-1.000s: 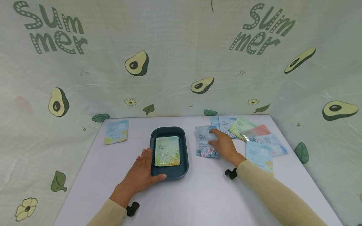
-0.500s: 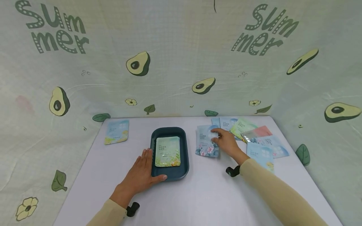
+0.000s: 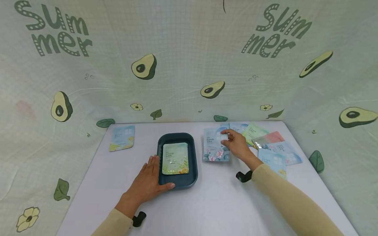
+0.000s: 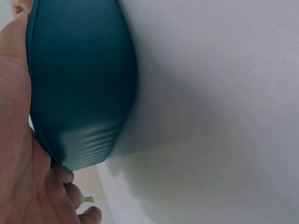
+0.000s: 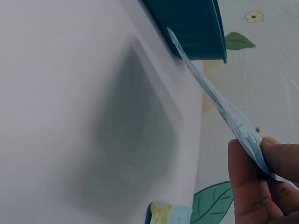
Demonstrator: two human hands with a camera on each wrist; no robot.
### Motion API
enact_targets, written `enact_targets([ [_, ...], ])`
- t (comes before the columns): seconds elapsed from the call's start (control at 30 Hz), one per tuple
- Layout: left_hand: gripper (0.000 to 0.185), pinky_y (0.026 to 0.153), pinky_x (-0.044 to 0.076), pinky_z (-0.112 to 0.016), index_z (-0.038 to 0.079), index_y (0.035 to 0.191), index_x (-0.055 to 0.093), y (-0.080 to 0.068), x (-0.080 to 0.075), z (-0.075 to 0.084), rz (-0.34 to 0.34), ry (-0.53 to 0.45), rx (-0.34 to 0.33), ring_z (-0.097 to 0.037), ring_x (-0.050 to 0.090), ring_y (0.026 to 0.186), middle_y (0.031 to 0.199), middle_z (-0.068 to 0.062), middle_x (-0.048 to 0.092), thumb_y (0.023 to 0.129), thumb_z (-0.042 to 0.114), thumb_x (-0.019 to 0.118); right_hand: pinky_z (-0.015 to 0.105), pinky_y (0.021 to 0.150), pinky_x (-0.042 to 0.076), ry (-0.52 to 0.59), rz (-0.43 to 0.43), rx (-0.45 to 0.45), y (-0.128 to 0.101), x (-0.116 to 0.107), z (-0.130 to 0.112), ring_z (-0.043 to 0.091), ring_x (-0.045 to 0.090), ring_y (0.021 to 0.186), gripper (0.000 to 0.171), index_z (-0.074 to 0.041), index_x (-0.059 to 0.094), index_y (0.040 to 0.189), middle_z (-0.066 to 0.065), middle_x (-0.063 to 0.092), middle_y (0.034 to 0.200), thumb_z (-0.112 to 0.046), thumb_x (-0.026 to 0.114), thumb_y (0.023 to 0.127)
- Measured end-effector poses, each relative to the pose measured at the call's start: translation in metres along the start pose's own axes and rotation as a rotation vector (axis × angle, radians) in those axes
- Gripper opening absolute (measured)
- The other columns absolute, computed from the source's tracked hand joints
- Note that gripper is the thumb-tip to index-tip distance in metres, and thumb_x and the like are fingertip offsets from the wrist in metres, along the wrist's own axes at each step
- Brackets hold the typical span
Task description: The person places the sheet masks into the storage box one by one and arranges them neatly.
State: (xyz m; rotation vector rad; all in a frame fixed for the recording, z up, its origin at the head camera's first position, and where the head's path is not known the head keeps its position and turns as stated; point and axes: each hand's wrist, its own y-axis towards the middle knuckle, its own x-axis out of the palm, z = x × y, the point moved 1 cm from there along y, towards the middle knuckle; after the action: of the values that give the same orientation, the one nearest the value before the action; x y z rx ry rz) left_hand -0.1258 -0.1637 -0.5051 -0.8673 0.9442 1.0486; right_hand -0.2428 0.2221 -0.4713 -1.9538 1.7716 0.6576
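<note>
My right hand [image 3: 238, 146] pinches a blue, flower-printed sachet [image 3: 215, 145] at its right edge, thumb on one side and fingers on the other. In the right wrist view the sachet [image 5: 219, 105] appears nearly edge-on, lifted off the table with its shadow below. A dark teal tray [image 3: 177, 182] stands at the middle, holding a green sachet [image 3: 175, 159] lying flat. Against the tray's left side and front corner rests my left hand [image 3: 145, 183], fingers straight and thumb spread over the rim. The left wrist view shows the tray's outer wall [image 4: 84, 70] beside the palm.
Right of the tray several sachets overlap, among them a green one [image 3: 254, 131], a pink one [image 3: 273, 137] and a light blue one [image 3: 272, 160]. At the far left lies another blue sachet [image 3: 121, 137]. A printed cloth [image 3: 177, 95] hangs behind the white table [image 3: 206, 209].
The flower-printed sachet has come up off the table in my right hand, its lower edge rising slightly. My left hand and the tray have stayed in place.
</note>
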Motion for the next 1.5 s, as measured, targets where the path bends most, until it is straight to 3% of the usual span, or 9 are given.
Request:
enact_targets([
  [0.17, 0.137, 0.13, 0.019, -0.06, -0.005, 0.167, 0.007, -0.001, 0.0, 0.0, 0.002, 0.008, 0.002, -0.04, 0.008, 0.164, 0.175, -0.023, 0.012, 0.083, 0.092, 0.055, 0.063, 0.111, 0.048, -0.017, 0.013, -0.025, 0.001, -0.004, -0.007, 0.049, 0.049, 0.144, 0.037, -0.012, 0.064, 0.138, 0.024, 0.049, 0.159, -0.009, 0.07, 0.101],
  [0.3, 0.136, 0.13, 0.019, -0.06, -0.005, 0.167, 0.008, 0.0, 0.001, 0.001, 0.001, 0.003, 0.002, -0.04, 0.008, 0.164, 0.176, -0.023, 0.012, 0.083, 0.091, 0.056, 0.052, 0.097, 0.058, -0.029, 0.041, -0.047, 0.002, -0.007, -0.014, 0.043, 0.06, 0.131, 0.037, -0.012, 0.065, 0.137, 0.024, 0.058, 0.15, -0.01, 0.073, 0.1],
  [0.47, 0.137, 0.13, 0.018, -0.061, -0.005, 0.167, 0.008, 0.001, 0.002, 0.001, 0.006, 0.01, 0.009, -0.04, 0.008, 0.164, 0.176, -0.023, 0.012, 0.082, 0.092, 0.054, 0.032, 0.069, 0.049, 0.009, 0.065, -0.07, 0.005, -0.007, -0.031, 0.026, 0.059, 0.09, 0.037, -0.013, 0.067, 0.135, 0.016, 0.073, 0.112, -0.011, 0.075, 0.098],
  [0.63, 0.136, 0.13, 0.018, -0.061, -0.005, 0.167, 0.009, 0.001, 0.001, 0.003, 0.008, 0.027, 0.006, -0.041, 0.009, 0.164, 0.175, -0.023, 0.013, 0.083, 0.092, 0.055, 0.025, 0.058, 0.046, 0.106, 0.05, -0.091, 0.008, -0.001, -0.054, 0.018, 0.044, 0.066, 0.037, -0.012, 0.067, 0.135, 0.0, 0.048, 0.071, -0.01, 0.075, 0.098],
  [0.8, 0.135, 0.13, 0.017, -0.061, -0.006, 0.167, 0.01, 0.001, 0.0, 0.004, 0.007, 0.05, 0.006, -0.042, 0.009, 0.164, 0.175, -0.024, 0.013, 0.084, 0.091, 0.055, 0.027, 0.062, 0.051, 0.148, 0.013, -0.1, 0.01, 0.02, -0.074, 0.019, 0.049, 0.069, 0.037, -0.012, 0.067, 0.135, 0.004, 0.061, 0.077, -0.009, 0.074, 0.099],
  [0.9, 0.135, 0.131, 0.016, -0.061, -0.006, 0.167, 0.01, 0.001, -0.001, 0.003, 0.005, 0.067, 0.008, -0.042, 0.009, 0.164, 0.175, -0.024, 0.012, 0.084, 0.091, 0.053, 0.029, 0.064, 0.053, 0.156, -0.017, -0.089, 0.01, 0.038, -0.083, 0.02, 0.059, 0.077, 0.036, -0.014, 0.069, 0.134, 0.014, 0.074, 0.101, -0.009, 0.074, 0.099],
  [1.07, 0.134, 0.13, 0.015, -0.062, -0.007, 0.166, 0.012, 0.001, -0.002, 0.003, 0.0, 0.101, 0.016, -0.042, 0.008, 0.164, 0.175, -0.025, 0.012, 0.084, 0.093, 0.051, 0.029, 0.068, 0.054, 0.123, -0.067, -0.073, 0.008, 0.072, -0.096, 0.021, 0.067, 0.089, 0.033, -0.016, 0.07, 0.132, 0.018, 0.072, 0.13, -0.013, 0.075, 0.099],
  [1.3, 0.133, 0.13, 0.015, -0.063, -0.008, 0.165, 0.013, 0.0, -0.005, 0.003, -0.005, 0.115, 0.027, -0.044, 0.009, 0.163, 0.174, -0.027, 0.012, 0.086, 0.091, 0.051, 0.029, 0.066, 0.048, 0.074, -0.118, -0.075, 0.005, 0.11, -0.106, 0.018, 0.06, 0.079, 0.031, -0.013, 0.07, 0.129, 0.012, 0.074, 0.103, -0.013, 0.075, 0.099],
  [1.5, 0.132, 0.13, 0.016, -0.064, -0.009, 0.165, 0.014, 0.0, -0.005, 0.003, -0.004, 0.119, 0.031, -0.044, 0.01, 0.163, 0.174, -0.027, 0.013, 0.086, 0.09, 0.051, 0.033, 0.074, 0.054, 0.021, -0.137, -0.081, 0.005, 0.129, -0.106, 0.021, 0.064, 0.089, 0.031, -0.011, 0.07, 0.13, 0.013, 0.071, 0.112, -0.012, 0.074, 0.099],
])
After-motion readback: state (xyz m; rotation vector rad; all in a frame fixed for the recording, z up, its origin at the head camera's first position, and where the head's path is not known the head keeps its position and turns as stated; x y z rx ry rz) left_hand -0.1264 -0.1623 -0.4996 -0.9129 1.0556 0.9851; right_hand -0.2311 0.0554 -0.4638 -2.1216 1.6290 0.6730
